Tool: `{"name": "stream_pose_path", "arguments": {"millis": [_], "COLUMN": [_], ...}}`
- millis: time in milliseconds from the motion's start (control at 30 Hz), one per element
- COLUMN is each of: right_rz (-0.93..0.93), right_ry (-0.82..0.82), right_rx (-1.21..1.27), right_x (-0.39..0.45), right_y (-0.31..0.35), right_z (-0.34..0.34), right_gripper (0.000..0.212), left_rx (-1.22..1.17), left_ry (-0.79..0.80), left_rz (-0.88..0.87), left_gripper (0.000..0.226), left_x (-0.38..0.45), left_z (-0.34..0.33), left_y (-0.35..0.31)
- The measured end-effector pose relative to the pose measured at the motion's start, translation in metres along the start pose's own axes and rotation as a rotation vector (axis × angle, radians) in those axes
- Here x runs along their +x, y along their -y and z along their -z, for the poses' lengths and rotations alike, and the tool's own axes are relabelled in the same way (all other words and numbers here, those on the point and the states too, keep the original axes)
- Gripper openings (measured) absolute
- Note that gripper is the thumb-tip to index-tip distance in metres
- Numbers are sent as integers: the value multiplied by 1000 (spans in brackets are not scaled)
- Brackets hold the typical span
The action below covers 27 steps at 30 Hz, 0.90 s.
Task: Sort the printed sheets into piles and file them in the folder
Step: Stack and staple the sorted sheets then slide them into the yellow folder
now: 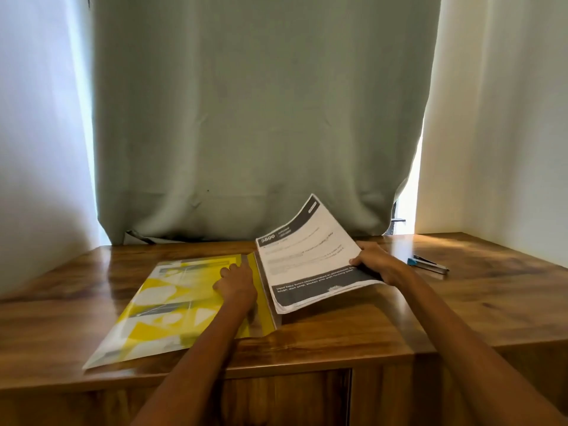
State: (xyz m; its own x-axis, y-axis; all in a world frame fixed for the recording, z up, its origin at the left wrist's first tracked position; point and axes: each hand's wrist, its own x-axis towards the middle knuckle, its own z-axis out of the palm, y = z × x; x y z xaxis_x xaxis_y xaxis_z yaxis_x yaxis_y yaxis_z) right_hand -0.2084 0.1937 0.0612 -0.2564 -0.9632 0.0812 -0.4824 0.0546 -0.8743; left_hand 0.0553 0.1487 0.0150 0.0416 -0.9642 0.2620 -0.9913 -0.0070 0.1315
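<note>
- Forearms enter from the bottom edge, both reaching over the wooden desk [353,339] toward the folder [172,302].
- Folder: yellow patterned, glossy cover, lying open and flat on the desk, spine side toward the middle, front corner just past the desk's near edge.
- Left hand [236,284] rests on the folder's right part next to the spine, fingers loosely bent and pressing down, gripping nothing; it pins the folder in place.
- Right hand [376,261] pinches the right edge of the printed sheets [310,256], thumb on top, fingers underneath.
- Printed sheets: a stack, dark header and footer bands, lifted and tilted just right of the folder's spine, left edge low near the spine, far corner curling up.
- Step in hand, judged: seating the stack into the folder's right side.
- To do it well: keep the left hand pressing so the folder doesn't slide, square the stack's left edge against the spine, lower it flat, don't let loose pages fan out at the sagging near corner.
- Stapler [428,263], blue and metal, lies on the desk well right of the folder.
- Grey-green curtain [261,118] hangs behind the folder, reaching desk level.
</note>
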Motion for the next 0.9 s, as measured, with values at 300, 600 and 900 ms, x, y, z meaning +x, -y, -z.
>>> {"name": "stream_pose_path", "arguments": {"millis": [300, 600, 900], "right_rz": [-109, -99, -203], "right_ry": [169, 175, 205], "right_rx": [-217, -141, 133], "right_x": [10, 24, 28], "right_y": [26, 51, 45], "right_z": [0, -55, -126], "right_gripper": [38, 38, 33], "left_rx": [110, 58, -106], "left_ry": [-267, -296, -244], "left_rz": [-73, -45, -68], "left_gripper": [24, 20, 20], "left_x": [-5, -1, 0], "left_z": [39, 48, 46], "left_y": [10, 23, 37]}}
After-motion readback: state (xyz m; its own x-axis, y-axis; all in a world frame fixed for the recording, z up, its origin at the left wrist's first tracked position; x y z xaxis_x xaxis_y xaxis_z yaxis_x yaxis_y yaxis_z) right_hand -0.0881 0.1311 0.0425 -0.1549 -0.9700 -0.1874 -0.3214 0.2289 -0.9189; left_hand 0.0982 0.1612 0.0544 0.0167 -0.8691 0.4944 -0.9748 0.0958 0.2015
